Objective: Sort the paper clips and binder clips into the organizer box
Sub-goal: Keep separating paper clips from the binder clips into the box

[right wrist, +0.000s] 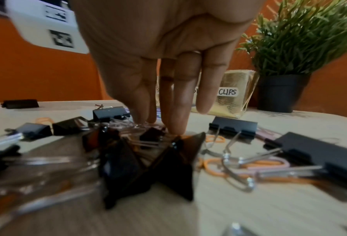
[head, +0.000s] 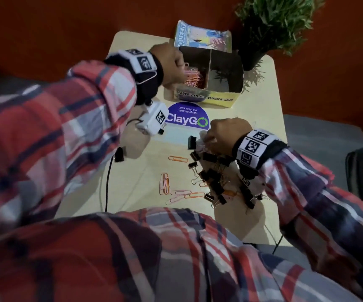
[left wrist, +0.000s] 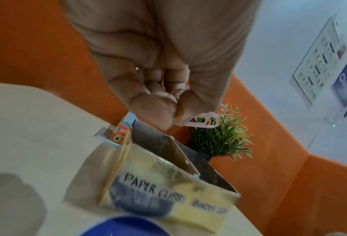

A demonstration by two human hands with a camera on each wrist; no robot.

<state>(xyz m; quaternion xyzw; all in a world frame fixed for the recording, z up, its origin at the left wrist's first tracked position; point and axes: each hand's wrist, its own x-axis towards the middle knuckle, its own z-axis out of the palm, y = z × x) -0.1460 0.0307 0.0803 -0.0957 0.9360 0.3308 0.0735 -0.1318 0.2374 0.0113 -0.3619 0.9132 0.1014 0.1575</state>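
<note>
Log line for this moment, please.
left hand: pinches paper clips above organizer box | right hand: fingertips down in binder clips | binder compartment: no clips visible

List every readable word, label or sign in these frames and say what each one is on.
"PAPER CLIPS": handwritten white label on the yellow cardboard organizer box, left compartment.
"BINDER CLIPS": white label on the same box, right compartment.
"Let's keep our pantries clean." and "ClayGO": purple round sticker on the beige table.
Colourful packet behind the box: vertical print too blurred to read.
Wall posters: too small to read.
</note>
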